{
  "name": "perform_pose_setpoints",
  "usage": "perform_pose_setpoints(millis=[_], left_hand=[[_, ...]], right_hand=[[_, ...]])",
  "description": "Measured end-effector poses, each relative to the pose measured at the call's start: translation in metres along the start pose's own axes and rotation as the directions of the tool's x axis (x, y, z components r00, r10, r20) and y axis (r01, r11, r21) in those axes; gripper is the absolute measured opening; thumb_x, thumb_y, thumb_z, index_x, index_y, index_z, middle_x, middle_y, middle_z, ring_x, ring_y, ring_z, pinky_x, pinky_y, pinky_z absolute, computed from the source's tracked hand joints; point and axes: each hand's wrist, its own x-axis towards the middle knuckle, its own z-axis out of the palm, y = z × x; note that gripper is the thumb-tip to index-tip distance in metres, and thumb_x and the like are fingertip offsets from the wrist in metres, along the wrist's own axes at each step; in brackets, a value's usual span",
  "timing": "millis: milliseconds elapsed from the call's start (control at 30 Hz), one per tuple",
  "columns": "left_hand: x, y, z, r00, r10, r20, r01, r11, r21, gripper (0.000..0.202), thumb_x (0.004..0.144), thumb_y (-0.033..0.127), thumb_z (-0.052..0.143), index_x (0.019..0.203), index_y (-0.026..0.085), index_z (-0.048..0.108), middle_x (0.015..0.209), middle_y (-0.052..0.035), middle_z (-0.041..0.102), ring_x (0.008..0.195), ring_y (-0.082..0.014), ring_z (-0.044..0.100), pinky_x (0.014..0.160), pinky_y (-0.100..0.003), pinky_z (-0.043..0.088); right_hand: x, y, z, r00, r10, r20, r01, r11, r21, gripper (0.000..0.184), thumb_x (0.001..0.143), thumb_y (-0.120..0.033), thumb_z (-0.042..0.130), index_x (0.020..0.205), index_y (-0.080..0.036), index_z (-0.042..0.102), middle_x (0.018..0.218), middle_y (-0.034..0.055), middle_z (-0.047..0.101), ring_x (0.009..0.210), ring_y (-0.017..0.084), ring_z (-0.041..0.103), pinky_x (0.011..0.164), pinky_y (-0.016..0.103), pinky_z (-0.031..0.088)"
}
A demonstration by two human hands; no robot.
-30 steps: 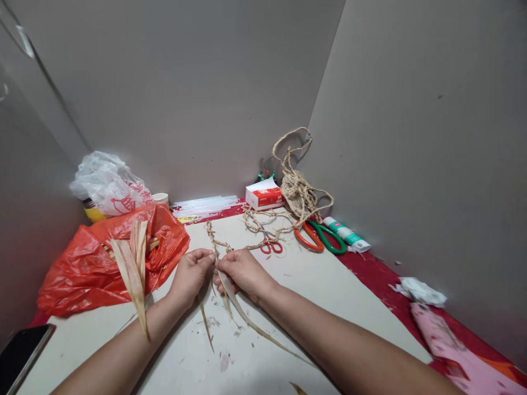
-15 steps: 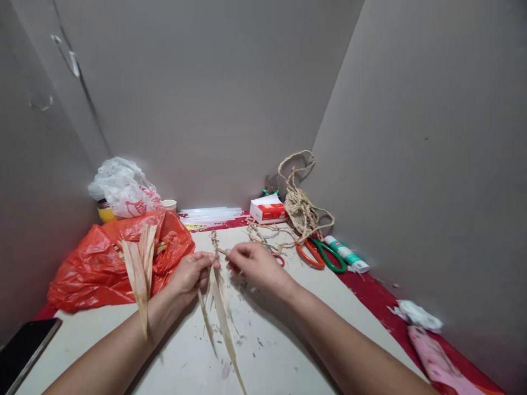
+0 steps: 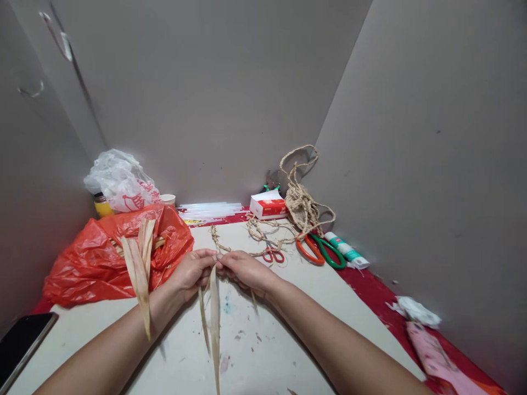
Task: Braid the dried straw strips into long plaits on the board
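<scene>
Both hands meet over the pale board, fingertips pinched together at the near end of a braided cord (image 3: 214, 237). The cord looks like twisted dry corn husk and runs away from me. My left hand (image 3: 193, 270) is closed on it from the left. My right hand (image 3: 246, 270) pinches at the same spot, a thin strand end showing below its fingers. Long loose husk strips (image 3: 214, 323) hang from between the hands toward me. Exactly which strand each fingertip grips is hidden.
At left lies a red plastic bag (image 3: 99, 263) with husks (image 3: 140, 258) on it, near a phone (image 3: 27, 345). Behind right are a coil of husk rope (image 3: 302, 206), a tissue box (image 3: 268, 206), small red scissors (image 3: 274, 254), orange-handled (image 3: 309, 251) and green-handled scissors (image 3: 330, 253).
My right hand has moved left and in, from beside the cord to touching my left fingertips. The hanging strip now points straighter toward me. The view has shifted slightly.
</scene>
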Motion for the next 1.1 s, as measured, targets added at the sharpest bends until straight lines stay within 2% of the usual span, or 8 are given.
perform_pose_setpoints(millis=[133, 233, 333, 500, 733, 867, 1000, 1100], left_hand=[[-0.001, -0.001, 0.004, 0.996, 0.058, -0.062, -0.053, 0.995, 0.079, 0.022, 0.063, 0.026, 0.071, 0.078, 0.015, 0.059, 0.052, 0.0025, 0.058, 0.037, -0.0034, 0.039, 0.039, -0.016, 0.027], [-0.001, -0.002, 0.007, 0.979, 0.188, -0.072, -0.175, 0.971, 0.162, 0.019, 0.063, 0.027, 0.071, 0.074, 0.013, 0.063, 0.064, -0.0024, 0.065, 0.057, -0.0101, 0.057, 0.056, -0.020, 0.042], [-0.001, -0.001, 0.006, 0.954, 0.274, -0.120, -0.227, 0.924, 0.307, 0.017, 0.063, 0.027, 0.070, 0.071, 0.012, 0.065, 0.065, -0.0018, 0.065, 0.058, -0.0095, 0.055, 0.059, -0.019, 0.041], [-0.002, 0.003, 0.001, 0.984, 0.162, -0.073, -0.123, 0.917, 0.379, 0.019, 0.068, 0.029, 0.066, 0.077, 0.013, 0.065, 0.054, 0.0035, 0.055, 0.039, -0.0025, 0.033, 0.041, -0.017, 0.024], [-0.004, 0.008, 0.003, 0.999, 0.040, -0.005, -0.035, 0.919, 0.394, 0.022, 0.070, 0.027, 0.057, 0.084, 0.011, 0.063, 0.048, 0.0048, 0.048, 0.034, -0.0019, 0.026, 0.035, -0.017, 0.016], [-0.007, 0.005, 0.004, 1.000, 0.019, 0.017, -0.025, 0.876, 0.482, 0.026, 0.077, 0.029, 0.048, 0.093, 0.012, 0.059, 0.041, 0.0062, 0.045, 0.028, -0.0051, 0.030, 0.031, -0.017, 0.019], [-0.014, -0.002, 0.009, 0.996, 0.074, 0.054, -0.092, 0.812, 0.576, 0.039, 0.081, 0.035, 0.045, 0.112, 0.012, 0.049, 0.049, 0.0023, 0.056, 0.030, -0.0087, 0.043, 0.033, -0.017, 0.029], [-0.019, -0.006, 0.016, 0.993, 0.107, 0.059, -0.121, 0.795, 0.595, 0.046, 0.080, 0.028, 0.046, 0.122, 0.011, 0.042, 0.056, 0.0008, 0.060, 0.035, -0.0094, 0.047, 0.036, -0.018, 0.033]], right_hand=[[0.003, 0.002, -0.010, 0.995, 0.076, 0.071, -0.077, 0.997, 0.006, 0.029, 0.078, -0.043, 0.055, 0.066, -0.016, 0.052, 0.043, -0.0088, 0.032, 0.032, 0.003, 0.017, 0.029, 0.016, 0.009], [0.005, 0.005, -0.014, 0.984, 0.095, 0.148, -0.114, 0.986, 0.122, 0.026, 0.078, -0.039, 0.055, 0.066, -0.017, 0.049, 0.043, -0.0099, 0.029, 0.033, 0.003, 0.014, 0.030, 0.015, 0.008], [0.005, 0.007, -0.014, 0.974, 0.095, 0.204, -0.145, 0.958, 0.246, 0.023, 0.078, -0.034, 0.055, 0.065, -0.016, 0.048, 0.043, -0.0105, 0.027, 0.035, 0.002, 0.012, 0.032, 0.014, 0.007], [0.002, 0.007, -0.011, 0.981, 0.094, 0.168, -0.144, 0.937, 0.319, 0.015, 0.078, -0.026, 0.052, 0.073, -0.012, 0.057, 0.045, -0.0108, 0.024, 0.036, 0.002, 0.011, 0.032, 0.014, 0.007], [0.000, 0.009, 0.003, 0.991, 0.129, -0.025, -0.117, 0.953, 0.280, 0.013, 0.073, -0.022, 0.049, 0.068, -0.013, 0.056, 0.040, -0.0104, 0.028, 0.032, 0.003, 0.013, 0.030, 0.016, 0.007], [-0.001, 0.010, 0.008, 0.990, 0.105, -0.094, -0.077, 0.962, 0.261, 0.013, 0.072, -0.024, 0.050, 0.061, -0.017, 0.047, 0.038, -0.0102, 0.031, 0.031, 0.003, 0.015, 0.029, 0.017, 0.008], [-0.002, 0.011, 0.008, 0.993, 0.104, -0.060, -0.082, 0.951, 0.298, 0.020, 0.069, -0.025, 0.052, 0.057, -0.019, 0.038, 0.037, -0.0110, 0.030, 0.031, 0.002, 0.013, 0.030, 0.017, 0.008], [-0.002, 0.012, 0.008, 0.997, 0.075, -0.032, -0.063, 0.958, 0.279, 0.023, 0.068, -0.026, 0.055, 0.054, -0.018, 0.039, 0.035, -0.0105, 0.030, 0.030, 0.003, 0.016, 0.029, 0.018, 0.008]])
